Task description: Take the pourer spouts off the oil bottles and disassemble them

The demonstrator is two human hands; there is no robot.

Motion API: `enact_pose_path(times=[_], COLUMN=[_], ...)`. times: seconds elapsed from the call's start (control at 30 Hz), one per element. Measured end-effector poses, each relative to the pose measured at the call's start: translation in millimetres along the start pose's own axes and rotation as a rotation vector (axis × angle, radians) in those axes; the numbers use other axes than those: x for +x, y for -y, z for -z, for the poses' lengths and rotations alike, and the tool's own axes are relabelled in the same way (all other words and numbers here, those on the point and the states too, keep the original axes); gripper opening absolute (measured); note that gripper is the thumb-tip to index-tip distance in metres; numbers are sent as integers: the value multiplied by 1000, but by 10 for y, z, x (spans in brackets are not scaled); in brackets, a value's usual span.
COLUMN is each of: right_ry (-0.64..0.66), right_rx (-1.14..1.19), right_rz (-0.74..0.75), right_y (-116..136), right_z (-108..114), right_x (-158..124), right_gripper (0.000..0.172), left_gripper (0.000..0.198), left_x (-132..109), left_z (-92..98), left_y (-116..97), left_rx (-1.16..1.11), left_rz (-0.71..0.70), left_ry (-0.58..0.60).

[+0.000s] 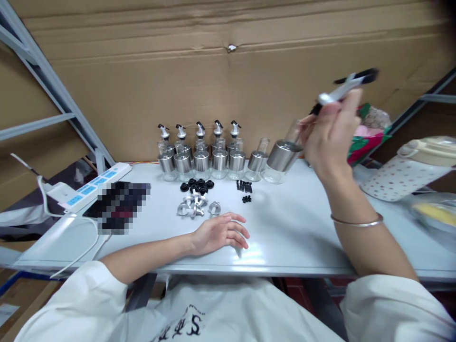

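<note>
Closed fingers of a worker's right hand point(331, 133) are gripping a silver-and-black pourer spout point(333, 97), holding it up above the table at the worker's right. Its black tip is pointing up and outward, while its dark stopper end is showing beside the fingers, near the neck of a glass-and-steel bottle point(284, 156). Motion blur is making it hard to tell whether the fingertips are touching that neck. A metal bangle point(358, 222) is circling the right forearm.

The left hand point(223, 232) is lying on the white table point(285, 223), its fingers loosely spread, slightly curved and holding nothing. Just beyond it, silver spout parts point(195, 212) are lying in a loose cluster, with black stoppers point(201, 183) heaped behind them. To their right, small black strips point(244, 185) are lying side by side, and tiny black pieces point(247, 199) are sitting just in front.

Farther back, six bottles without spouts point(202, 161) are standing in a row, and behind them five bottles topped with pourers point(200, 129) are lining up before a cardboard wall point(142, 85). A power strip point(98, 185) is resting at the table's left end; at the right, a spotted jug point(390, 173) is standing near a bowl with yellow contents point(436, 213).
</note>
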State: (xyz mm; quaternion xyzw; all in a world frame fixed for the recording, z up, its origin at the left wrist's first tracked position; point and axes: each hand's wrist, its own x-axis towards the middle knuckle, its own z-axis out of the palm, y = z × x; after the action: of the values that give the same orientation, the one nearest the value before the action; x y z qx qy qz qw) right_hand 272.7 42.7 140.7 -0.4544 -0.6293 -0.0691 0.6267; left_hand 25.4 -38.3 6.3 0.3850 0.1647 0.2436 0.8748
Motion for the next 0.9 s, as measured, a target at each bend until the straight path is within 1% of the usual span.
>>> enact_pose_path(times=[0.03,0.1,0.13,0.2,0.27,0.33,0.43,0.53,0.63,0.83,0.9], right_ry=[12,110,165,260,304,310,333,369,394,464,418], right_rx=[-113,-300,-354,-386,-357,-297,-167,-43,45,82,106], right_rz=[24,38,27,-14,-41,-37,-29,-75,-108,-56,-76], right_y=[-100,-269,-336,-441,-525,-609,-740,-837,-859,-822,-861], right_z=[-27,-91,-122,-176,-217,-254,-326,-411,-468,-494,-522], right_x=[4,-1,-7,-20,-35,-53,-88,-128,-164,-222,-245], right_gripper=[39,31,30,31,35,39,44,51,55,52,52], left_gripper=[38,38,38,38,39,40,40,41,42,40,40], left_x=[1,3,4,6,7,8,7,5,5,5,6], left_z=[1,2,2,2,2,2,-2,-10,-17,-7,-5], left_y=[1,2,1,0,-2,-2,-2,-6,-10,-7,-7], left_rx=[3,13,18,28,34,35,36,37,44,52,60], left_rz=[0,4,6,8,12,18,19,18,24,22,26], left_ry=[3,11,15,21,18,13,16,8,-2,15,10])
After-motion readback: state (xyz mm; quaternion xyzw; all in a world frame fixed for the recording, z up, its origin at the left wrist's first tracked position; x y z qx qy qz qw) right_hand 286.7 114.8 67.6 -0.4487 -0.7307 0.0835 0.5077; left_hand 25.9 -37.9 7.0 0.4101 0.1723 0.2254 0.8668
